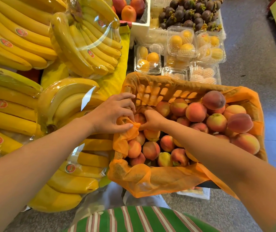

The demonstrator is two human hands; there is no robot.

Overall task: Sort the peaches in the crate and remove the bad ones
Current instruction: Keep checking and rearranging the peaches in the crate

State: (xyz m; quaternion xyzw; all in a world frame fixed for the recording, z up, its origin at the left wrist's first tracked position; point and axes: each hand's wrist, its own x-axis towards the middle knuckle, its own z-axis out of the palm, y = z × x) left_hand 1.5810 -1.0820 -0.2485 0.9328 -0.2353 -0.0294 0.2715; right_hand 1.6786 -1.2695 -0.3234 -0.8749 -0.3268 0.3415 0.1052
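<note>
Pink peach (139, 118) in right hand (152, 119) (crate (159, 91) corner)

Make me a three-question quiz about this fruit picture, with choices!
1. Where are the bananas? A. left of the crate B. inside it C. right of it
2. What colour is the crate's liner? A. blue B. orange C. white
3. What is the right hand doing? A. waving B. holding a banana C. gripping a peach
Answers: A, the bunches lie beside the crate's left wall; B, orange mesh drapes its rim; C, its fingers curl round a peach.
</note>
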